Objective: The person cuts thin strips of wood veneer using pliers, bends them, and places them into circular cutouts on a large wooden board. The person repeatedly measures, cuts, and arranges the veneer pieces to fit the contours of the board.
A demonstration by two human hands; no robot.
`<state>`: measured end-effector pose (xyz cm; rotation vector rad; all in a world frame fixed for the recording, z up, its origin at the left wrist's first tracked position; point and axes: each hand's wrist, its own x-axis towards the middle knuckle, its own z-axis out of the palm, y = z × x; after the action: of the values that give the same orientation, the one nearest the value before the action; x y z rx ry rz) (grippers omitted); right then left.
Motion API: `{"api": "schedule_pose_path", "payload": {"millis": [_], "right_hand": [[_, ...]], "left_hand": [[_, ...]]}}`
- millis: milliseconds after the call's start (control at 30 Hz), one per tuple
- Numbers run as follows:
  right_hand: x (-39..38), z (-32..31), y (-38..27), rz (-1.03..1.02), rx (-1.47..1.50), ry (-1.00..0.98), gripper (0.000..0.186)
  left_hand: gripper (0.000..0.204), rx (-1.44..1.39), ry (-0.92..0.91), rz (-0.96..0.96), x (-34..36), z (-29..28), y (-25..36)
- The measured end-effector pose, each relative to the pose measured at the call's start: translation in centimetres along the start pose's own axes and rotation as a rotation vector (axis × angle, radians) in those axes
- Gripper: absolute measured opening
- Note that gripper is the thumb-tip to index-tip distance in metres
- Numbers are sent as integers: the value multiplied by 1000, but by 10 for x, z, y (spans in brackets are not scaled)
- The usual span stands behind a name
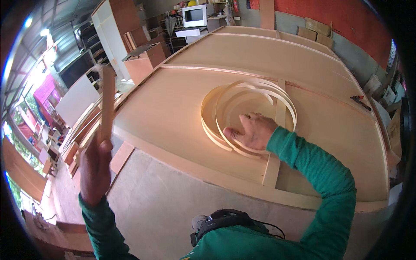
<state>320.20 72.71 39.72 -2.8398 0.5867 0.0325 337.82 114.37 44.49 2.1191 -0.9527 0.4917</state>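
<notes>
My left hand is wrapped round the lower end of a flat wooden strip, held upright off the left edge of a large wooden panel. On that panel lies a loose coil of thin, pale edging strip, its loops overlapping. Over the coil's near right side is my right hand, thumb and fingers apart. Whether its fingertips touch the strip, I cannot tell. A flat wooden crosspiece runs on the panel beneath the coil.
A dark hand tool with a reddish part rests near the panel's right edge. Raised battens cross the panel. Behind stand a monitor, a wooden cabinet and cardboard boxes. Boards and strips are stacked at left.
</notes>
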Motion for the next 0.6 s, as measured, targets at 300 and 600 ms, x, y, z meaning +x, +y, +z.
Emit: {"api": "schedule_pose_path", "payload": {"millis": [300, 600], "right_hand": [[57, 34, -84, 190, -93, 0, 112], [115, 64, -132, 270, -44, 36, 41]], "left_hand": [[39, 218, -560, 457, 167, 138, -125], [41, 117, -850, 667, 227, 190, -238]]}}
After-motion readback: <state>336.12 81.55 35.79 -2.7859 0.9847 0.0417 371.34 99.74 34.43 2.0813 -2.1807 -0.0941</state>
